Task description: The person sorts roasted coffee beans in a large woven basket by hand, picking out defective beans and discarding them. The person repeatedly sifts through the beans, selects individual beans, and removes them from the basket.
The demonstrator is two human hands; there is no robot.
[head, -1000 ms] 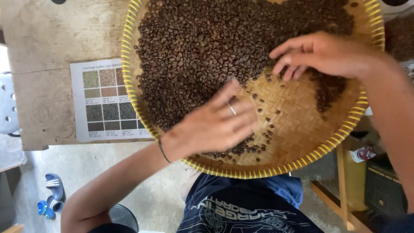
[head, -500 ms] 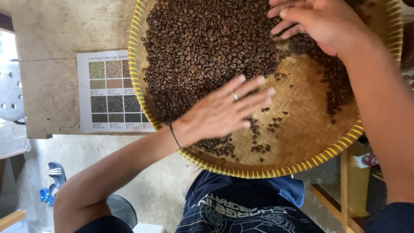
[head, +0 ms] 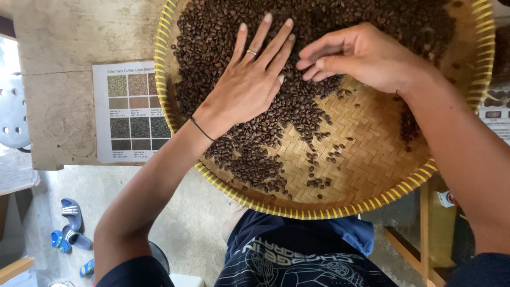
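Observation:
A round woven bamboo tray (head: 372, 165) with a yellow rim rests on a wooden table and on my lap. Dark roasted coffee beans (head: 329, 21) fill its far half, with scattered beans near the front. My left hand (head: 249, 79) lies flat on the beans, fingers spread, a ring on one finger and a black band at the wrist. My right hand (head: 361, 53) hovers over the beans to its right, fingertips pinched together close to the left hand's fingers; whether a bean is between them is hidden.
A printed colour chart (head: 133, 111) with bean sample squares lies on the wooden table (head: 58, 79) left of the tray. Blue sandals (head: 69, 223) sit on the concrete floor at lower left. A wooden frame (head: 425, 228) stands at lower right.
My left hand slid away from me, from the bare woven part up onto the bean pile. My right hand moved back toward the middle, beside the left hand.

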